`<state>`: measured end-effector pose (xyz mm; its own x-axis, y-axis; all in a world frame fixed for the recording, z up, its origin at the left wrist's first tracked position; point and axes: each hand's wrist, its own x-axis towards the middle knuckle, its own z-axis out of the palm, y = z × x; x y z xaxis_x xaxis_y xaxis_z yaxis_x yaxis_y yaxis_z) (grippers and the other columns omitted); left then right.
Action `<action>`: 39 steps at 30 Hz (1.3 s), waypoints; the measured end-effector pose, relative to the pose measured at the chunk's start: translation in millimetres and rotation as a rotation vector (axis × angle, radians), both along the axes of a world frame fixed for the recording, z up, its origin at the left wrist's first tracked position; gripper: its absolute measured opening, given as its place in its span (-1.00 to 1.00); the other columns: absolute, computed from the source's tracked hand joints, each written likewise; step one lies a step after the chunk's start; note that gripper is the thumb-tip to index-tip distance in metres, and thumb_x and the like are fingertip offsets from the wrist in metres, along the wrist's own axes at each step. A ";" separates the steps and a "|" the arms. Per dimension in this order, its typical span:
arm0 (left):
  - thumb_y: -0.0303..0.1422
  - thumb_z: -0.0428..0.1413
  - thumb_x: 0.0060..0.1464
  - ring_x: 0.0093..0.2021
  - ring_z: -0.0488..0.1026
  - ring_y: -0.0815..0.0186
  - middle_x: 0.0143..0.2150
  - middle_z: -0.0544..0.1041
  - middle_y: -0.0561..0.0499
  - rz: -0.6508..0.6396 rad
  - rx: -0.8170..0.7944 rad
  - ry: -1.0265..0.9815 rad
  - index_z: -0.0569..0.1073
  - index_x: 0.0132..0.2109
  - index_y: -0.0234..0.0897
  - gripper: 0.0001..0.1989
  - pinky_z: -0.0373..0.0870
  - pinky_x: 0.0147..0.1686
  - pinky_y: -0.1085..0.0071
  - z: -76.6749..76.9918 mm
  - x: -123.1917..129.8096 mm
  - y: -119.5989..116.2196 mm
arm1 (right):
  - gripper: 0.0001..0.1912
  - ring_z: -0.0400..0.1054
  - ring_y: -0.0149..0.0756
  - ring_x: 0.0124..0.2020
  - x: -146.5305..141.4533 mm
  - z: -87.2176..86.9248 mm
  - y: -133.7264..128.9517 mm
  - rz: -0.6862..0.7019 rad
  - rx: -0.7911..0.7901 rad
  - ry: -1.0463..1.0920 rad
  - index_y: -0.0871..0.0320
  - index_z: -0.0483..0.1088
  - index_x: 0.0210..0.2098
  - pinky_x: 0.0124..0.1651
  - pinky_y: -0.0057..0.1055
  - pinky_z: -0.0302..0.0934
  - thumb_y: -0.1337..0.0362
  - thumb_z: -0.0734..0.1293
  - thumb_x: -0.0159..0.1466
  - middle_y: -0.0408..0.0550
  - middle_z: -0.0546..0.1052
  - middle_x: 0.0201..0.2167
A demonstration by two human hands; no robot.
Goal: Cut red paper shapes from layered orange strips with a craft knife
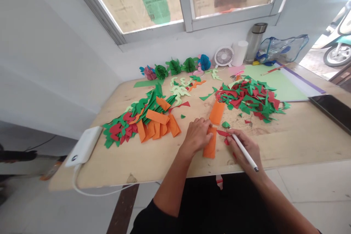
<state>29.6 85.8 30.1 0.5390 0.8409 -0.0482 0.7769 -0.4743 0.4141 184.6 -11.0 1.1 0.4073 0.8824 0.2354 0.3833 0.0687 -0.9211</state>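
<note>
My left hand has its fingers curled and pressed on an orange paper strip lying on the table in front of me. In my right hand is a white pen, its tip pointing towards the strip and its capped end towards me. Beside the right fingertips lies a red paper scrap, with a small green scrap just beyond it. A second orange strip lies past my left fingertips.
Cut orange, green and red pieces are heaped on the left. A pile of green and red scraps lies at right. Along the wall stand paper ornaments, a small fan and a bottle. A phone and white power strip lie near the sides.
</note>
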 end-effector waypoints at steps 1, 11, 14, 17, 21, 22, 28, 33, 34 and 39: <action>-0.46 0.16 0.06 -0.04 0.43 0.15 -0.13 0.51 -0.03 -0.008 -0.003 0.023 0.46 -0.20 -0.23 -0.88 0.33 0.00 0.22 0.2 1.2 1.7 | -0.81 0.49 -0.28 -0.47 -0.3 -0.4 -0.2 0.009 -0.005 0.002 0.05 0.53 -0.25 -0.40 -0.42 0.38 0.14 0.34 0.22 -0.09 0.62 -0.42; -0.50 0.11 0.08 -0.11 0.41 0.21 -0.19 0.51 -0.01 0.014 -0.017 0.099 0.42 -0.31 -0.23 -0.93 0.31 -0.10 0.33 1.9 3.4 4.7 | -0.77 0.51 -0.29 -0.43 -1.6 -0.7 -0.8 0.029 -0.071 0.030 0.09 0.51 -0.21 -0.39 -0.46 0.37 0.14 0.31 0.22 -0.09 0.62 -0.42; -0.49 0.11 0.09 -0.15 0.44 0.25 -0.24 0.53 0.03 0.016 -0.027 0.091 0.42 -0.32 -0.22 -0.93 0.31 -0.15 0.38 6.4 0.5 3.7 | -0.77 0.49 -0.30 -0.46 -1.6 -2.4 -0.5 0.022 -0.069 0.028 0.09 0.52 -0.23 -0.44 -0.47 0.34 0.13 0.32 0.20 -0.09 0.62 -0.41; -0.48 0.10 0.09 -0.28 0.46 0.32 -0.33 0.54 0.09 0.032 -0.041 0.092 0.42 -0.34 -0.22 -0.93 0.29 -0.30 0.45 15.0 -11.6 8.4 | -0.75 0.48 -0.30 -0.47 -1.7 -3.1 -0.2 0.016 -0.061 0.040 0.10 0.52 -0.23 -0.44 -0.48 0.34 0.11 0.33 0.19 -0.08 0.62 -0.41; -0.48 0.11 0.09 -0.32 0.46 0.31 -0.36 0.54 0.08 0.116 0.016 0.124 0.41 -0.36 -0.23 -0.92 0.23 -0.38 0.45 35.1 -42.2 29.8 | -0.74 0.48 -0.31 -0.47 -1.8 -3.0 0.1 0.009 -0.049 0.047 0.11 0.52 -0.23 -0.40 -0.48 0.35 0.11 0.33 0.19 -0.09 0.61 -0.44; -0.47 0.11 0.10 -0.30 0.47 0.28 -0.35 0.54 0.06 0.148 0.044 0.136 0.41 -0.36 -0.23 -0.92 0.23 -0.36 0.44 41.2 -51.1 37.5 | -0.74 0.47 -0.31 -0.47 -1.8 -2.9 0.1 0.004 -0.048 0.044 0.11 0.53 -0.24 -0.41 -0.48 0.35 0.11 0.33 0.19 -0.08 0.61 -0.44; -0.47 0.01 0.19 0.05 0.42 0.05 -0.06 0.55 -0.14 0.393 0.250 0.148 0.45 -0.13 -0.25 -0.84 0.27 -0.07 0.27 61.7 -79.3 68.3 | -0.73 0.46 -0.31 -0.46 -2.0 -1.8 -0.4 -0.018 -0.034 0.035 0.12 0.53 -0.23 -0.40 -0.48 0.33 0.10 0.32 0.19 -0.09 0.60 -0.44; -0.36 0.07 0.22 0.05 0.46 0.24 0.00 0.58 0.03 0.252 0.182 0.086 0.49 -0.04 -0.17 -0.81 0.33 0.00 0.40 38.9 -44.3 56.3 | -0.71 0.42 -0.33 -0.51 -2.1 -0.3 -1.0 -0.031 -0.053 0.017 0.13 0.53 -0.23 -0.44 -0.50 0.29 0.08 0.32 0.20 -0.12 0.56 -0.51; -0.35 0.09 0.21 0.05 0.46 0.26 0.00 0.58 0.03 0.223 0.165 0.082 0.49 -0.02 -0.17 -0.79 0.34 0.01 0.41 32.8 -34.1 54.8 | -0.71 0.42 -0.33 -0.50 -2.0 0.1 -1.2 -0.031 -0.054 0.017 0.13 0.53 -0.22 -0.44 -0.50 0.28 0.08 0.32 0.20 -0.13 0.56 -0.51; -0.36 0.04 0.27 0.05 0.47 0.23 0.02 0.57 -0.04 0.197 0.136 0.120 0.47 0.05 -0.18 -0.76 0.39 0.00 0.34 12.1 7.5 67.8 | -0.70 0.41 -0.34 -0.52 -1.7 2.6 -1.1 -0.043 -0.036 0.037 0.13 0.53 -0.25 -0.45 -0.50 0.29 0.06 0.33 0.18 -0.13 0.55 -0.53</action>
<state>37.1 153.7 42.2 0.3618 0.9321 0.0181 0.8994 -0.3542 0.2561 182.9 -12.1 3.7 0.4533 0.8714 0.1873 0.3505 0.0189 -0.9364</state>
